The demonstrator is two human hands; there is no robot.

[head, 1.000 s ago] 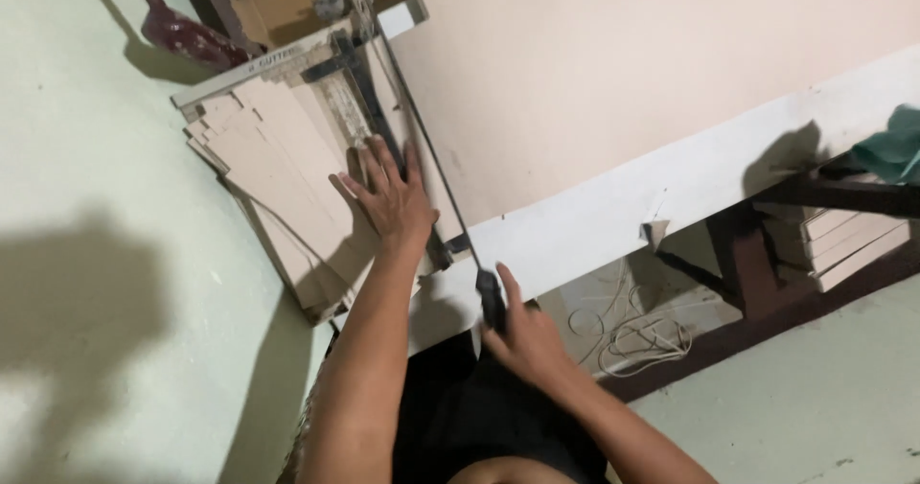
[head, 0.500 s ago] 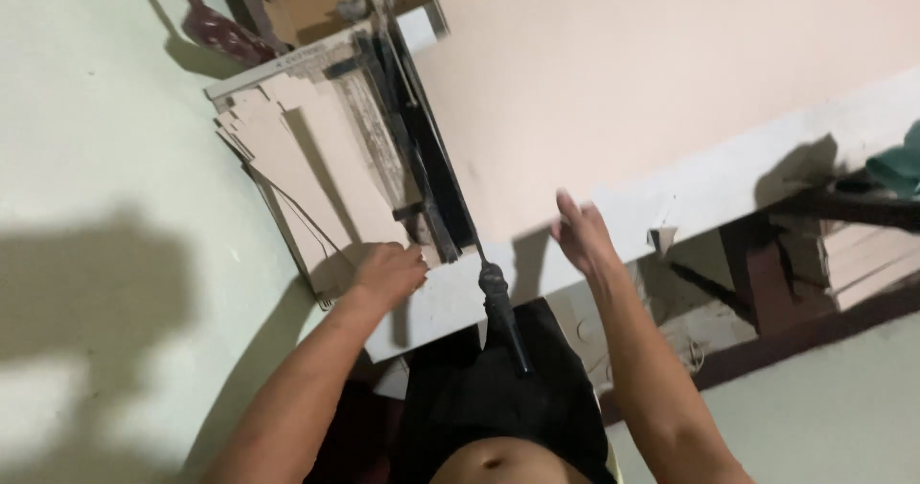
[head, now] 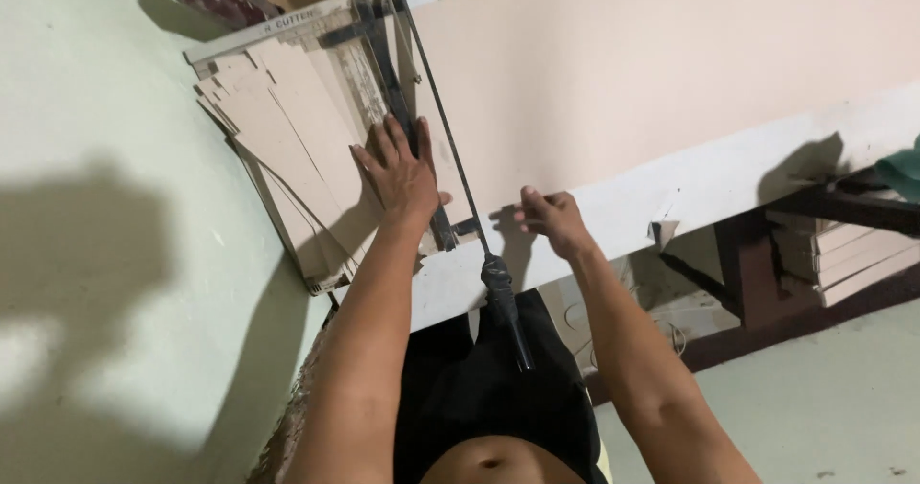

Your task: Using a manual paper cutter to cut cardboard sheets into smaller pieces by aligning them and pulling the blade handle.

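Pale green matte wall at 9 o'clock, hard shadows on it; grey concrete floor at 4 o'clock. White-painted worktop [head: 728,182] runs diagonally from centre to 2 o'clock, edge chipped, dark wooden frame under it.

Guillotine paper cutter [head: 383,81] sits on the worktop at 12 o'clock: flat base, dark metal clamp bar, thin blade arm angled down to a black grip handle [head: 505,311] that hangs off the worktop edge at 6 o'clock, nobody holding it.

Large sheet of pale pink board [head: 652,72], smooth and flat, covers the worktop from 12 to 2 o'clock, its left edge against the blade line.

Left hand [head: 401,172]: open, palm flat, fingers spread, pressing on the clamp bar and the cut strips just beside it.

Right hand [head: 548,218]: fingers curled, at the near edge of the pink board. Can't tell whether it pinches the board or only rests on it.

Stack of cut cardboard strips [head: 287,149], tan, long rectangles, fanned unevenly, at 10 o'clock between the cutter and the wall.

Flat board offcuts [head: 834,249] stacked under the worktop at 3 o'clock. Loose thin cord [head: 599,316] coiled on the floor at 5 o'clock.
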